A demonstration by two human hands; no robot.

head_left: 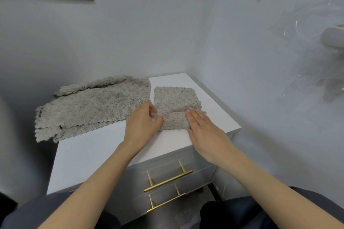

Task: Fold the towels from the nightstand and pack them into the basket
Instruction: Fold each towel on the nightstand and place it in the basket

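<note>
Where the nightstand (93, 154) top meets its left edge, loose grey towels (89, 106) sprawl and overhang. Near the right edge lies a half-folded towel (175, 98). The left hand (142, 126) pinches its flap, and the right hand (204, 132) presses it with straight fingers.

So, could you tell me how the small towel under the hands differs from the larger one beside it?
The small towel is folded into a compact square; the larger towel lies spread and rumpled. The small towel sits wholly on the nightstand; the larger towel overhangs its left edge. The left hand grips the small towel and the right hand presses it; neither holds the larger towel. Both are grey and fluffy.
</note>
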